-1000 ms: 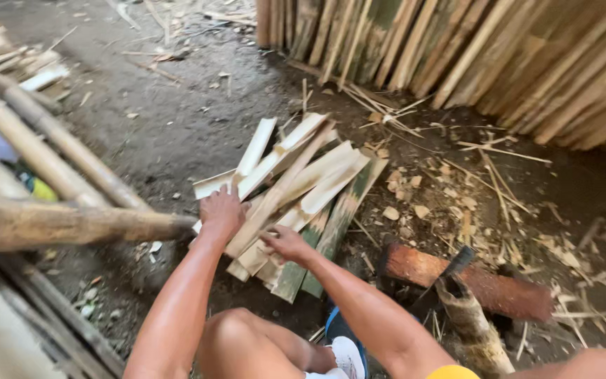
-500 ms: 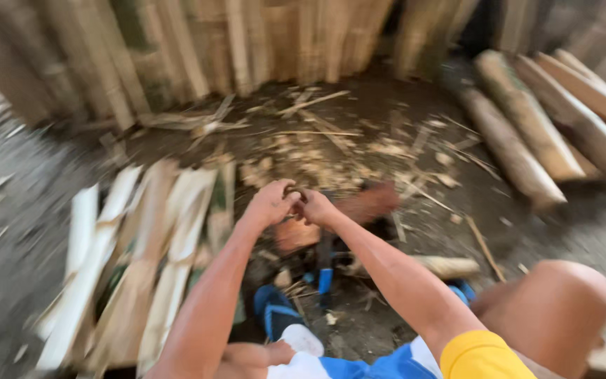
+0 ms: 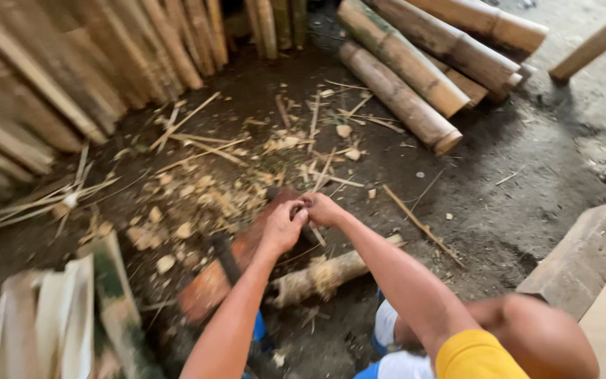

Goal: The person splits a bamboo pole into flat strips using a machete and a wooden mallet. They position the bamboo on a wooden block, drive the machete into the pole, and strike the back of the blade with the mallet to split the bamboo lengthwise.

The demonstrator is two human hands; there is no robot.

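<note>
Both hands [image 3: 303, 216] still joined, bamboo poles [image 3: 415, 70] now nearer

Single head view, looking steeply down, close over hands, dirt floor [image 3: 527, 161] ahead.

Both forearms are bare; a yellow sleeve [image 3: 475, 354] covers the right upper arm, with what look like blue-and-white shorts [image 3: 394, 351] below.
</note>
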